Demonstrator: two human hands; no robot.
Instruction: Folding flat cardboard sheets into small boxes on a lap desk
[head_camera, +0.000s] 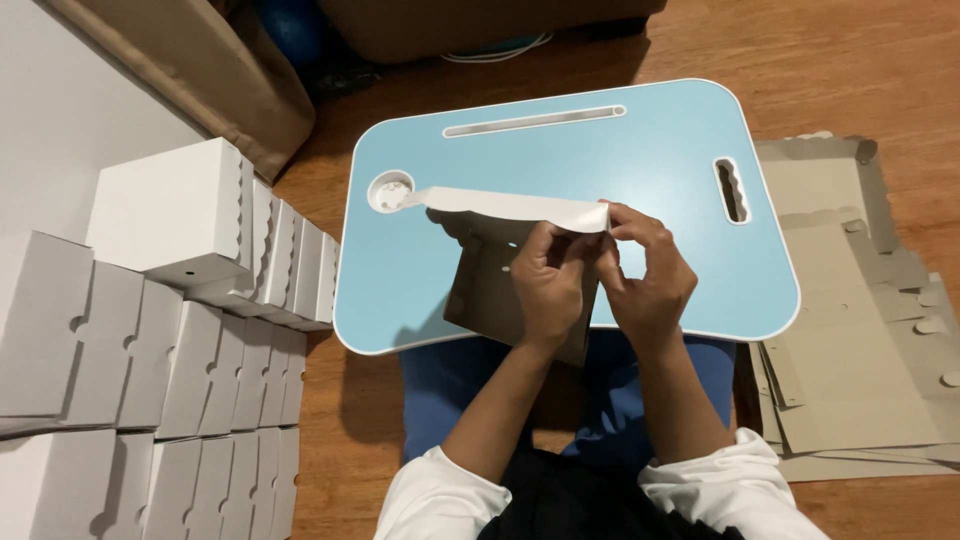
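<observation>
Both hands, left hand (548, 285) and right hand (645, 270), pinch a flat cardboard box blank (500, 270) over the blue lap desk (660, 170); folded white boxes (170, 330) crowd the left, flat blanks (860, 340) the right.

White folded boxes (180, 330) stacked left; flat brown blanks (860, 330), probably cardboard, piled right

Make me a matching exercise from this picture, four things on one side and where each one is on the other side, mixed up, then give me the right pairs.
Things:
1. flat cardboard blank
2. stack of unfolded blanks
3. folded white boxes
4. round cup recess

Places:
A. on the wooden floor to the right of the lap table
B. held over the lap table by the left hand and right hand
C. in the light blue tabletop near its left corner
D. in rows on the left, by the wall

Pairs: 1-B, 2-A, 3-D, 4-C
</observation>
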